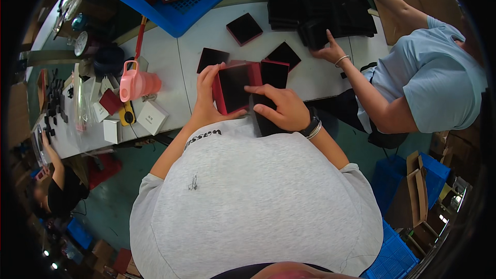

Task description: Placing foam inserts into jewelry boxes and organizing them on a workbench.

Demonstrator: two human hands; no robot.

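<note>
A: How is the left hand (205, 98) set?
B: Curled partway, fingers and thumb gripping the left wall of the red box (233, 90), whose broad face is black.

A: And the right hand (281, 107)?
B: Half open at the box's near right, index fingertip on or just over its face, thumb above a dark flat piece (265, 125). Whether it grips that piece, one cannot tell.

A: So which hand is nearer?
B: The left, clearly touching. The box lies between both, its face apparently a little longer away from the person than across.

A: Beyond?
B: A smaller-looking open box (275, 74) just right of it; the pink jug (139, 83) well left, on the white surface (173, 64).
</note>
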